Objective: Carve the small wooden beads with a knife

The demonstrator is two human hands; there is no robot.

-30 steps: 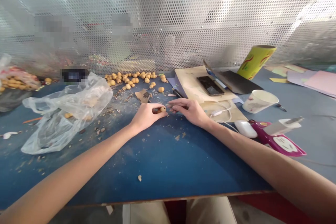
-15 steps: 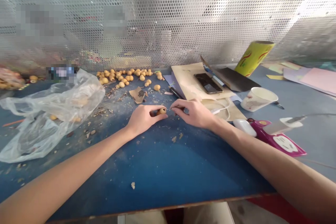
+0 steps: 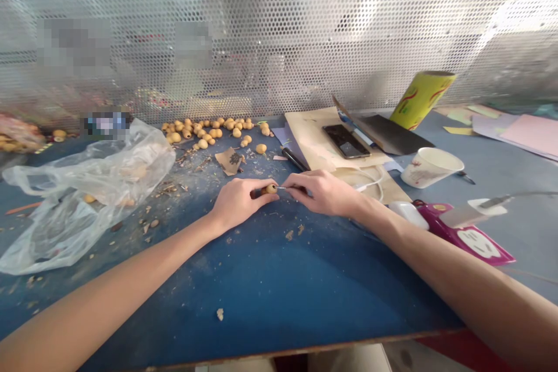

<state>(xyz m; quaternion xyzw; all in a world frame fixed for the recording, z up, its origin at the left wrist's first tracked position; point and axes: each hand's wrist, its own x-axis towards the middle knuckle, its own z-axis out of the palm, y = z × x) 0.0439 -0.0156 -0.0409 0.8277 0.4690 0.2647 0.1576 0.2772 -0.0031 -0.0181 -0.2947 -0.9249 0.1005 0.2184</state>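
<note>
Between the thumb and fingers of my left hand [image 3: 238, 200] is a small tan gourd [image 3: 271, 189], its dark hole turned to the right. My right hand [image 3: 325, 193] pinches a thin metal tool [image 3: 281, 188], mostly hidden by the fingers. The tool's bright tip points left at the hole; whether it is inside I cannot tell. Both hands are just above the blue table [image 3: 279, 285]. Behind them, several more small gourds [image 3: 213, 132] lie in a loose heap, some with dark holes.
At left lies a clear plastic bag [image 3: 100, 186] with gourds in it. A phone [image 3: 346, 140] rests on brown paper. To the right are a paper cup [image 3: 431, 167], a pink power strip [image 3: 479, 242] and a yellow tube [image 3: 422, 100]. Perforated metal [image 3: 261, 23] stands behind.
My right hand has turned a little, and the metal tool's tip now shows at the gourd's hole. The left hand stays around the gourd. The whole view has shifted slightly.
</note>
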